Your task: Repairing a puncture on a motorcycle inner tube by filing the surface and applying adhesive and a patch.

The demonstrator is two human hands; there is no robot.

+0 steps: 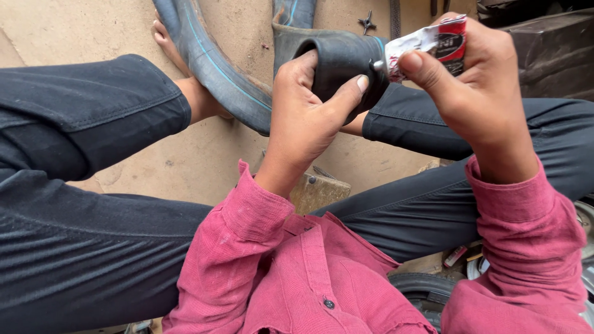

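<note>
Two hands meet just above the middle of the view, and everything turns on the small gap between them. The left hand (306,117) is wrapped around a folded section of black rubber inner tube (343,62), fingers curled over the far side and thumb pressed along the near face, so the fold sits pinched and turned toward 3 o'clock. The right hand (476,86) comes in from 3 o'clock, closed on a crumpled red and white glue tube (433,46) held between thumb and fingers. That glue tube's long axis runs nearly level, from 3 o'clock to 9 o'clock, with its metal nozzle (377,65) pointing at the rubber beside the left thumbnail. The nozzle appears to touch the rubber, though the thumb tips crowd the spot and I cannot be certain of contact.

From the pinched fold the inner tube drops away behind the left hand, and a long loop with a thin blue line (216,68) sweeps off toward 10 o'clock across the sandy floor (204,161), passing over the bare foot (170,46) there. Both hands sit level with each other; the left is on the rubber itself, the right reaches it only through the nozzle. Dark trousers (74,247) and pink shirt sleeves (526,247) frame the lower view.
</note>
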